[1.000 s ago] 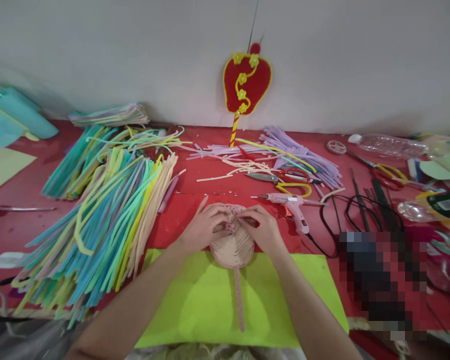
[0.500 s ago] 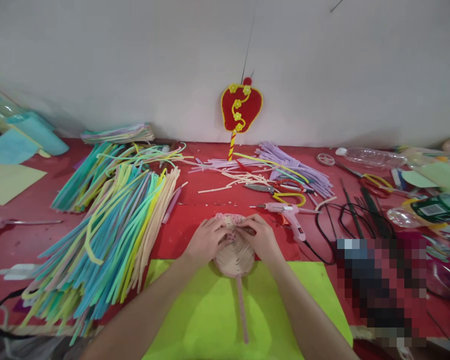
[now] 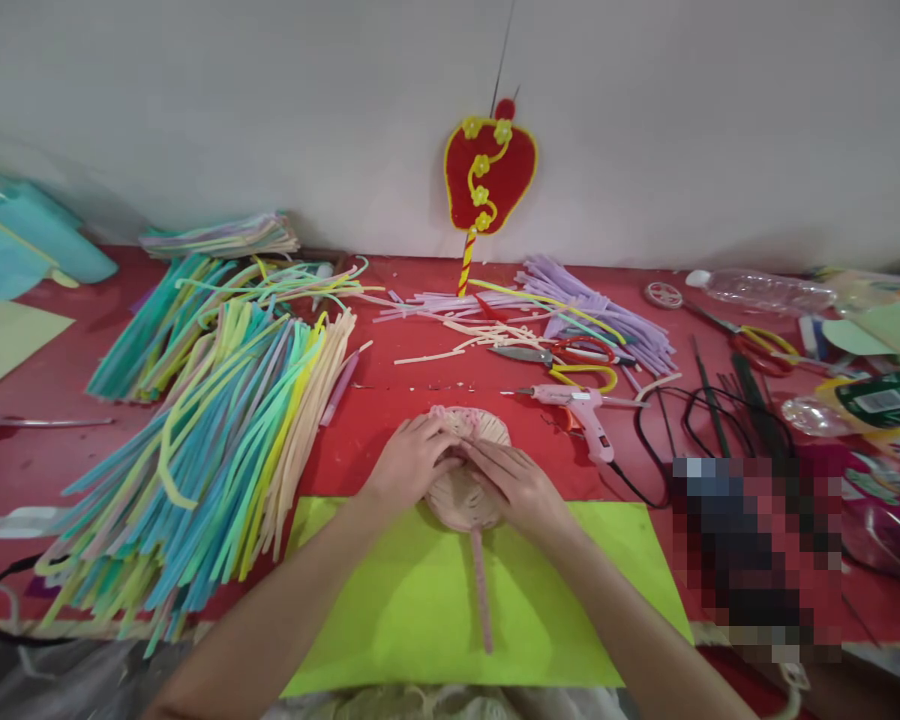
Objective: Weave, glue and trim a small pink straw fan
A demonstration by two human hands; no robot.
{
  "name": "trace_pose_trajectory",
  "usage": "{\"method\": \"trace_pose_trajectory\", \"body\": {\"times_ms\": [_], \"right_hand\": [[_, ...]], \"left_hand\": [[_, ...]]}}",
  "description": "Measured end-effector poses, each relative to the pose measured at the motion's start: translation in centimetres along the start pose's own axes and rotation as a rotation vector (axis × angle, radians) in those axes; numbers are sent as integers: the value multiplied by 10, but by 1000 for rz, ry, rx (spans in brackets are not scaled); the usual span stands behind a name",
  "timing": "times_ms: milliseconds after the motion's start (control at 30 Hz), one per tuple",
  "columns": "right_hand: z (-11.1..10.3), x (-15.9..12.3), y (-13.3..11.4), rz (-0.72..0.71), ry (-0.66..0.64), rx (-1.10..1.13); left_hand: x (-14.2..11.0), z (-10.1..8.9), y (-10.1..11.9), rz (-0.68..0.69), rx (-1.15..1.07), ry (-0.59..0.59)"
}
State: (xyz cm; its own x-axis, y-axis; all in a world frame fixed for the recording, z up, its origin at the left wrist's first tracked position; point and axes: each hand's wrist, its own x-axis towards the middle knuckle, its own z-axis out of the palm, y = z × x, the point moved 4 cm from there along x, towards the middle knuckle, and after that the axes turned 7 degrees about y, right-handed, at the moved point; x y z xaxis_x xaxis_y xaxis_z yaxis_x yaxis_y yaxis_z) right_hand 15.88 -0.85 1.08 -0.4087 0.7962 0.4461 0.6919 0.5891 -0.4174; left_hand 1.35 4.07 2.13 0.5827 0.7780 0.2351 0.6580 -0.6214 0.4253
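A round pale-pink fan (image 3: 457, 515), made of pipe cleaners with a straight fuzzy handle (image 3: 483, 600), lies in front of me. Its handle points toward me over a lime-green sheet (image 3: 390, 600). Over the left part of the fan, my left hand (image 3: 414, 458) has its fingers bent and closed on it. My right hand (image 3: 521, 488) reaches in from the right, its fingertips together and meeting the left ones at the fan's middle. Small pink pieces (image 3: 471, 418) show along the upper part. What lies right under the fingertips is hidden.
Many coloured pipe cleaners (image 3: 217, 430) are heaped at left, with purple ones (image 3: 607, 315) behind. A pink glue gun (image 3: 581, 405) and scissors (image 3: 525, 355) lie right of the fan. A red fan with yellow flowers (image 3: 495, 175) stands by the wall. Plastic bottles (image 3: 765, 290) lie far right.
My right hand has moved from the fan's upper right edge inward to its middle, its fingers now straighter. More of the fan's upper right shows. The view has tilted slightly down.
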Motion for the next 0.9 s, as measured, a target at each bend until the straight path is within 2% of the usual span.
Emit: {"method": "trace_pose_trajectory", "body": {"times_ms": [100,267,367,567,700,800,900], "right_hand": [[3,-4,0,-27,-37,-12],[4,-5,-3,-23,-65,-35],[5,-4,-5,-20,-65,-69],[7,-5,-5,-20,-64,-101],[8,-6,-4,-4,-59,-88],[7,-6,-3,2,-44,-70],[7,-6,-3,8,-24,-58]], "left_hand": [[-7,-4,5,-30,6,42],[-32,-8,6,-178,71,209],[-47,-3,13,-119,143,221],[-60,4,28,-80,250,141],[-59,-1,36,-32,253,41],[-55,-14,31,42,179,-16],[-46,-22,18,167,129,-138]]}}
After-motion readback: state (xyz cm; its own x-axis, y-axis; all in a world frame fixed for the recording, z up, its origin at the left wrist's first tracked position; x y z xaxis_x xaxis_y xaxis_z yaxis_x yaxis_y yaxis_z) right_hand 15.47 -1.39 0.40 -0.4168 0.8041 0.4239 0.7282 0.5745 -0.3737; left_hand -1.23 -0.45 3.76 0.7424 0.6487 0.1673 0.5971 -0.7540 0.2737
